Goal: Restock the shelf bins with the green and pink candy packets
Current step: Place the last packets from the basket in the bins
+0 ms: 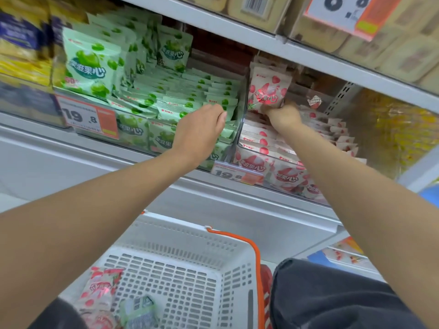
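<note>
Basket (180, 236) below. Right hand (283, 116) pinches upright pink packet (268, 91), liable to topple if released loosely; left hand (199, 131) curls against green packets (190, 104), grip unclear.

Pink packet (99, 290) in basket (180, 224) — blurred, edge-cropped

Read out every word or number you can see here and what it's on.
"19.8": left price tag, below green candy packets.
"19.8": right price tag, below pink candy packets.
"8 8": upper price sign, cropped.
"心": upright green packet, held pink packet; other characters blurred.
Small print, barcode: unreadable.
</note>
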Tool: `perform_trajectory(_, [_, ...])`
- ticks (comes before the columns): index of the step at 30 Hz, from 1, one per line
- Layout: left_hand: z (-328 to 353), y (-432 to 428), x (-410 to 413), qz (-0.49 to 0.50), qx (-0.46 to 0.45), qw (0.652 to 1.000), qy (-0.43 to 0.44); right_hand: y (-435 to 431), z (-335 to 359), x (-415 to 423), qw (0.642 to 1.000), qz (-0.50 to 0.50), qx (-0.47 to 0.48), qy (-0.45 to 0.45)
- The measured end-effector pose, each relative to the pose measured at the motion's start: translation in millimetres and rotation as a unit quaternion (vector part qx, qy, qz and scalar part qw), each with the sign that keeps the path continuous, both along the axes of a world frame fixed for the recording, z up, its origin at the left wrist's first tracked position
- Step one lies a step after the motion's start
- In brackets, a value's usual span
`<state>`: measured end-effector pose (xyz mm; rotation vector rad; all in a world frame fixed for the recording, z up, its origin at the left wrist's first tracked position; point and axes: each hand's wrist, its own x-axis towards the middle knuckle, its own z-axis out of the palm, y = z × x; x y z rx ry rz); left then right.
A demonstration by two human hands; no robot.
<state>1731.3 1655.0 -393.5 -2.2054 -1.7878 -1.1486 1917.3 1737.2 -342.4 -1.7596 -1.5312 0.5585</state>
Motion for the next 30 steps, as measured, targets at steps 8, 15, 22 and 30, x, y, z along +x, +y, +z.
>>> perform_trajectory(8, [-1.7,0.1,1.5,0.011,0.002,1.000,0.004,-2.0,-3.3,5.8,1.000,0.006,0.020,0.019])
perform_trajectory(15, [4.2,-9.2,7.2,0.054,-0.001,0.998,-0.010,-35.4,7.9,11.6,0.998,-0.033,0.056,0.016])
perform_trajectory(22, [-15.2,-75.4,19.2,-0.035,-0.041,0.989,-0.140,-130.4,-16.6,-14.3,0.980,0.156,0.121,-0.023])
perform_trajectory(30, [-139.0,-141.2,-54.4,0.053,-0.413,0.907,-0.061,-185.5,-161.6,-36.8,0.927,0.321,-0.146,-0.131])
